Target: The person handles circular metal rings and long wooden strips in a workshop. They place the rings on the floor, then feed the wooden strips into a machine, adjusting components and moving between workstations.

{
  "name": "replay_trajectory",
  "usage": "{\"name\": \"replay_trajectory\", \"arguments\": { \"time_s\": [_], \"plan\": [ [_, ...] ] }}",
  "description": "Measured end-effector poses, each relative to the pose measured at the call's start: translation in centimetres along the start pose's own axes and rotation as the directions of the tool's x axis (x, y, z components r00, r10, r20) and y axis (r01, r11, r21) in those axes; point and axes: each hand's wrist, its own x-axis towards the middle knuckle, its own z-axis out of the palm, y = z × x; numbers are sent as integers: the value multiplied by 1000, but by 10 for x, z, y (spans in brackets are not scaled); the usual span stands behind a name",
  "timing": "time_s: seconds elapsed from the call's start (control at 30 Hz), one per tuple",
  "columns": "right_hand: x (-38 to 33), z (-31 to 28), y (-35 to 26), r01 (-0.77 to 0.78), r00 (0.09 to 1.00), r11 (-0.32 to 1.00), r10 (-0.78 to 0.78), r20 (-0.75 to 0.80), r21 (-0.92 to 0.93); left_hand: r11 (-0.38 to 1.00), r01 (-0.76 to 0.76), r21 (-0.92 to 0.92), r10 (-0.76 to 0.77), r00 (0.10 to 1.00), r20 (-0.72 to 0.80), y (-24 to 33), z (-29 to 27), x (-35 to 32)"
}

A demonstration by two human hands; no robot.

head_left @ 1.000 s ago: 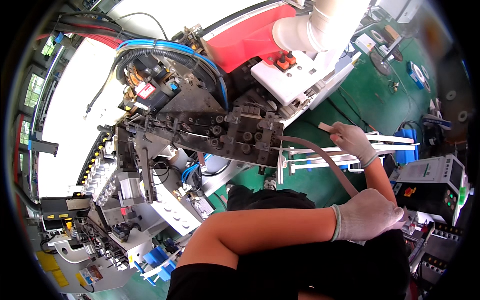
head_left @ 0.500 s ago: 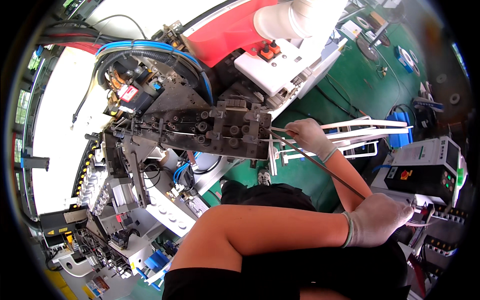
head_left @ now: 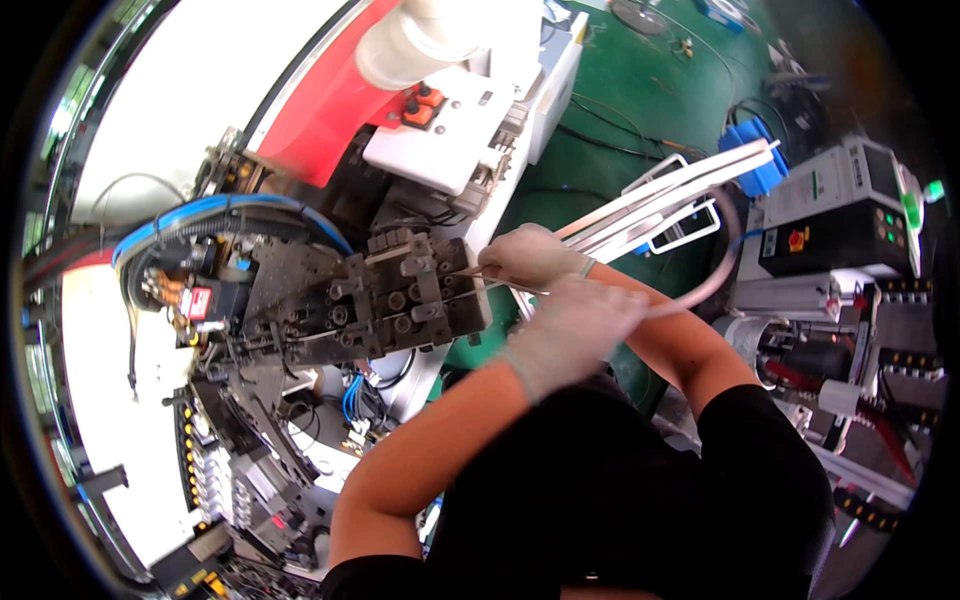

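My right hand (head_left: 530, 258), in a pale glove, pinches the end of a thin grey metal strip (head_left: 700, 290) at the right edge of a dark roller block (head_left: 400, 300) on the machine. From there the strip runs right, curves and rises beside long white rails (head_left: 680, 195). My gloved left hand (head_left: 575, 325) lies over the strip just below the right hand. Its fingers are blurred, so its grip cannot be made out. My black-clothed torso fills the lower middle.
A white control box with orange buttons (head_left: 440, 130) and a red guard (head_left: 330, 110) sit above the roller block. Blue hoses (head_left: 220, 210) loop on the left. A grey controller unit with a red knob (head_left: 830, 220) and a blue box (head_left: 755, 165) stand on the right, on the green floor (head_left: 620, 100).
My left hand has swung from far right to just under the right hand. The right hand has brought the strip end left, up to the roller block. The view has shifted.
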Motion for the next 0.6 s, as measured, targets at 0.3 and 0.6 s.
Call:
{"name": "replay_trajectory", "arguments": {
  "time_s": [0.3,0.6],
  "plan": [
    [-11,-7,20,-32,999,996,32,-11,-82,993,91,-68,-92,996,-7,-70,-4,-29],
    [-15,-4,22,-58,996,998,60,65,-32,882,-219,-416,151,970,-189,59,-11,45]
  ]
}}
